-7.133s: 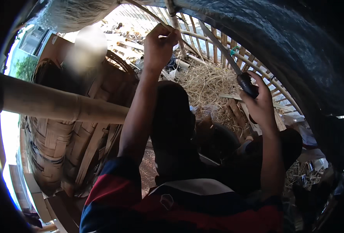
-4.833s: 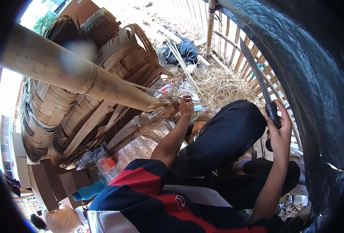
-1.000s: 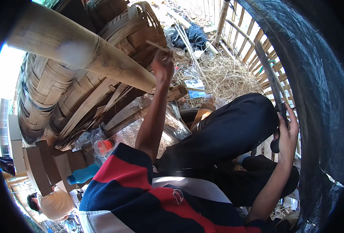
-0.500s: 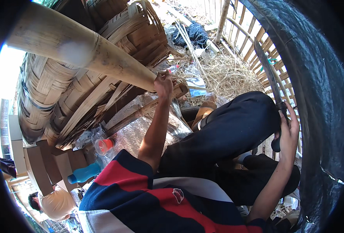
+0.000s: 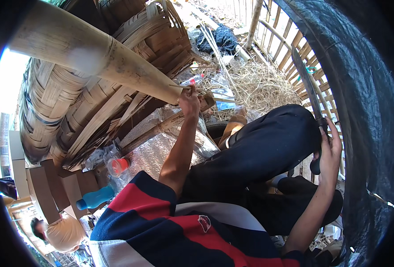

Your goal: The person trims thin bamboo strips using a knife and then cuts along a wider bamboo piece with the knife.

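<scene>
A thick bamboo pole (image 5: 94,51) slants across the upper left, its cut end near the middle. My left hand (image 5: 189,100) grips that cut end. My right hand (image 5: 329,147) is closed on the dark handle of a long machete (image 5: 304,82), its blade pointing up along a slatted bamboo fence. My knee in dark trousers (image 5: 268,142) rises between the two hands.
Large woven bamboo baskets (image 5: 68,111) lean at the left behind the pole. Straw (image 5: 259,86), a dark cloth and litter lie on the ground. A blue bottle (image 5: 94,198), a red-lidded jar (image 5: 118,166) and cardboard boxes sit lower left. Dark netting (image 5: 366,89) covers the right. Another person (image 5: 57,231) crouches at the bottom left.
My left hand has dropped from reaching up toward the baskets to the cut end of the bamboo pole. My right hand has kept the machete nearly still.
</scene>
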Demonstrator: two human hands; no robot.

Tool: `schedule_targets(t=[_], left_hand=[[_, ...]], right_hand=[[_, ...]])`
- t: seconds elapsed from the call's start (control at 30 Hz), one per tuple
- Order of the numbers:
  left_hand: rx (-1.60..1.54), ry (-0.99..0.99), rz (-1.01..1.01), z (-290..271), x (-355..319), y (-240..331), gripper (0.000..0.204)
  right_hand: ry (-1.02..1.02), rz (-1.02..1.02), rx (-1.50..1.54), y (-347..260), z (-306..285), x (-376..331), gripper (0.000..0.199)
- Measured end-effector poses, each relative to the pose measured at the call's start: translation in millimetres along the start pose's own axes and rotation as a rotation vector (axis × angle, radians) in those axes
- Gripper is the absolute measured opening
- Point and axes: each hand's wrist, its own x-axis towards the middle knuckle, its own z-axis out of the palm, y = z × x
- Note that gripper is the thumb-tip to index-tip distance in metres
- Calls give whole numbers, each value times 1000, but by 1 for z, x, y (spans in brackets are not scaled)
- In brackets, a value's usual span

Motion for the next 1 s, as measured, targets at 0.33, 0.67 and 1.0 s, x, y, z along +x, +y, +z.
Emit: schedule_targets(t=[0.33,0.67,1.0], left_hand=[[-79,50,-178,8,-6,-11,34],[9,-27,-269,8,9,-22,43],[-141,-127,-447,10,18,-8,45]], right_hand=[[1,-14,-3,-1,1,1,41],[-11,-6,-1,-3,3,-1,40],[-11,18,5,-1,2,1,42]])
